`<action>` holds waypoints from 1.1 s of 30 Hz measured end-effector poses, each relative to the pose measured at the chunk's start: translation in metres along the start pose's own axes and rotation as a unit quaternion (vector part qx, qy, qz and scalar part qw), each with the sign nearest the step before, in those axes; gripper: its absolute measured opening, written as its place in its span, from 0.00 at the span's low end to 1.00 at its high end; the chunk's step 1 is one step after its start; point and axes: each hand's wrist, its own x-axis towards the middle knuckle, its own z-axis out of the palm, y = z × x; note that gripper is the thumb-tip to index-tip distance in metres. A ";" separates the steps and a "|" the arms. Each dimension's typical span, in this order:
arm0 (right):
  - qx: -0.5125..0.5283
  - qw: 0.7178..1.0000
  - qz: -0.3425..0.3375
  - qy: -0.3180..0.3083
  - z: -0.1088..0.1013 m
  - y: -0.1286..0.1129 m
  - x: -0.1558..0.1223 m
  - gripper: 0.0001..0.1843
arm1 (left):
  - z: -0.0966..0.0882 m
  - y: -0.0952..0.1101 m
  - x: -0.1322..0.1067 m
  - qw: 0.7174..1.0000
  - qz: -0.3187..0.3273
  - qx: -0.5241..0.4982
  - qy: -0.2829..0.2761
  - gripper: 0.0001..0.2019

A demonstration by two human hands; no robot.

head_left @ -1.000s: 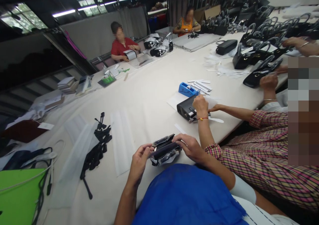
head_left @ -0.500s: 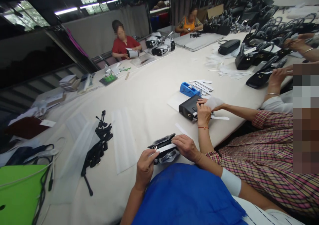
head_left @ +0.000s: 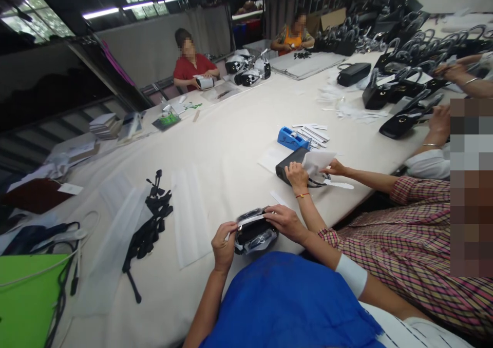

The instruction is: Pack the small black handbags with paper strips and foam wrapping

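Observation:
A small black handbag (head_left: 252, 232) with clear plastic wrapped around its handles lies on the table in front of me. A white strip (head_left: 251, 219) runs along the far edge of its open top. My left hand (head_left: 224, 246) pinches the strip's left end with thumb and fingers, beside the bag's left end. Fingers of my right hand (head_left: 287, 222) close on the strip's other end at the bag's right far corner. The bag's dark inside shows below the strip.
At my right, a co-worker's hands hold a white sheet (head_left: 318, 160) over another black bag (head_left: 283, 171). Beyond stands a blue tape dispenser (head_left: 293, 138) by white strips (head_left: 314, 135). Black straps (head_left: 150, 225) and a foam sheet (head_left: 190, 217) lie left. Several bags (head_left: 408, 86) crowd the far right.
The white strip has gone from across the bag's middle to its far edge, and the opening shows wider. My left hand has shifted slightly left and up. The co-worker's white sheet has moved left over their bag.

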 end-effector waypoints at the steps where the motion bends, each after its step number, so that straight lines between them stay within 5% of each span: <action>1: -0.005 1.000 0.002 0.003 0.003 0.001 0.001 0.13 | 0.002 -0.002 0.000 1.000 0.012 0.017 -0.003 0.05; 12: -0.102 0.995 0.000 0.009 0.025 0.012 0.024 0.10 | 0.007 -0.028 0.010 0.974 0.062 0.189 -0.106 0.12; 17: -0.141 0.989 -0.037 -0.021 0.022 0.021 0.023 0.10 | 0.009 -0.008 0.017 0.983 0.055 0.150 -0.086 0.12; 21: -0.138 0.990 -0.035 -0.011 0.025 0.023 0.022 0.12 | 0.015 0.022 0.037 0.992 0.012 0.101 -0.074 0.31; 25: -0.136 0.990 -0.026 -0.014 0.025 0.025 0.030 0.13 | 0.019 0.039 0.066 0.951 0.037 0.221 -0.214 0.12; 28: -0.148 0.988 0.008 -0.039 0.022 0.028 0.036 0.12 | 0.021 0.042 0.079 0.912 0.032 0.317 -0.259 0.08; 33: -0.139 0.986 0.039 -0.085 0.014 0.032 0.034 0.09 | 0.026 0.039 0.081 0.937 0.029 0.229 -0.264 0.12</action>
